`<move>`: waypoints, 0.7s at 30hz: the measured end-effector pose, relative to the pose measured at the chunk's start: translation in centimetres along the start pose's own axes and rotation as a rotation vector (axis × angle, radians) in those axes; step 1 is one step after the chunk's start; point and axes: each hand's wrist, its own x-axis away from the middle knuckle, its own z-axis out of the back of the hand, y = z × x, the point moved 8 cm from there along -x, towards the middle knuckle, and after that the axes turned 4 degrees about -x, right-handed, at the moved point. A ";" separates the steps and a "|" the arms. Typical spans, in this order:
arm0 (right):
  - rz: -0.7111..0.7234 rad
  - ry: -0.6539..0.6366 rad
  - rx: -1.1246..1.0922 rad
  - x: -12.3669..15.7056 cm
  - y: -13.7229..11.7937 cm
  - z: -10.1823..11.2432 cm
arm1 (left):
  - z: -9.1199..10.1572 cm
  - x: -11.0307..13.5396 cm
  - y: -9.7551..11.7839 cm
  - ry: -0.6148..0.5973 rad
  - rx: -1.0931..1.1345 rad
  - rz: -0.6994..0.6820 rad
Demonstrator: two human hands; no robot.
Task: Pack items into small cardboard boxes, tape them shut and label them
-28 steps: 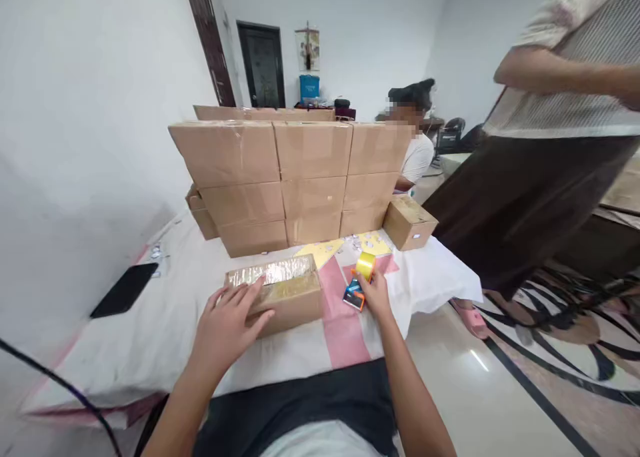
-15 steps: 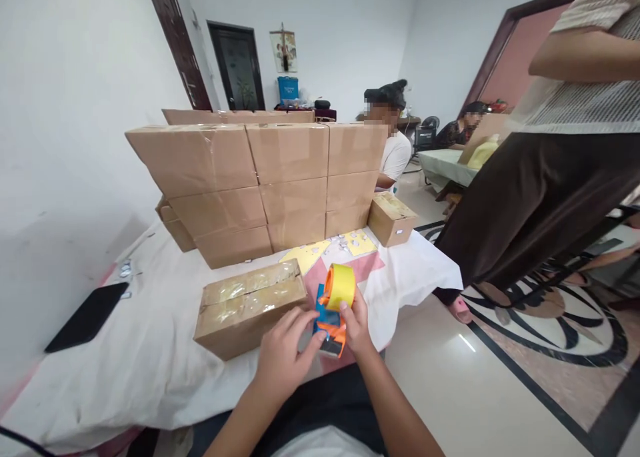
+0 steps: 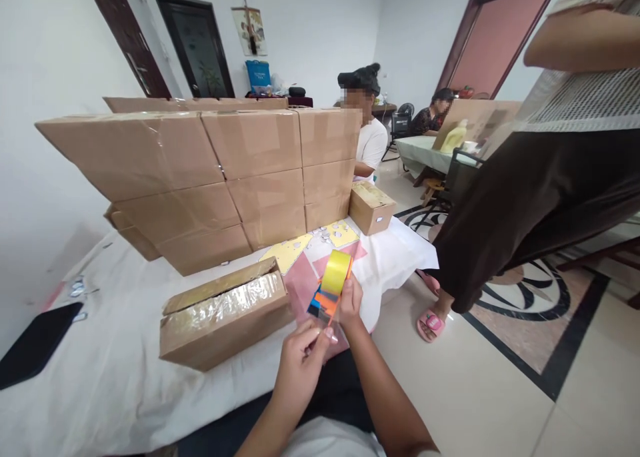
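- Your table wears a wrinkled white tablecloth (image 3: 125,360), its far part patched with pink and yellow, hanging over the right edge in loose folds.
- Across the table rises a carton stack (image 3: 265,170), its front three boxes wide and three high: plain brown cardboard, flat-faced and square-edged, with glossy strips of clear tape. The contents are hidden.
- Nearer you, to the left of your hands, lies a long carton (image 3: 225,337). Crinkled, shiny tape covers much of its top; a dark gap runs along the seam between its flaps, too narrow to show what is inside.
- At the stack's right end sits a smaller carton (image 3: 371,207), boxy, with tape shining on its top; its contents cannot be seen.
- By the table's left edge lies a flat black slab (image 3: 37,344), smooth and rectangular.
- Your left hand (image 3: 300,357) has thumb and fingers pinched together just below the dispenser; you cannot tell from here whether film is caught between them.
- Your right hand (image 3: 351,304) grips the tape dispenser (image 3: 327,302), orange and blue plastic with a dark lower end, above the cloth, right of the long carton.
- On that dispenser sits a thick yellow tape roll (image 3: 336,272), round and glossy.
- The smaller carton's end bears a tiny pale label (image 3: 379,219).
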 end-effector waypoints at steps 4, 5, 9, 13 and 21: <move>-0.167 0.145 -0.208 -0.9 0.8 -0.1 | -0.3 0.0 -1.7 0.011 0.026 0.032; -0.200 0.164 -0.247 -0.9 0.9 -0.2 | -0.1 -0.1 -2.2 0.018 0.032 0.044; -0.266 0.178 -0.330 -0.3 0.8 -0.5 | 0.3 -0.1 -3.5 0.021 0.034 0.063; -0.294 0.046 -0.377 0.2 -0.2 -1.7 | 0.6 0.1 -3.2 0.044 -0.012 0.030; -0.134 -0.029 -0.236 0.3 -1.5 -1.5 | 1.7 0.6 -1.6 0.106 -0.059 -0.060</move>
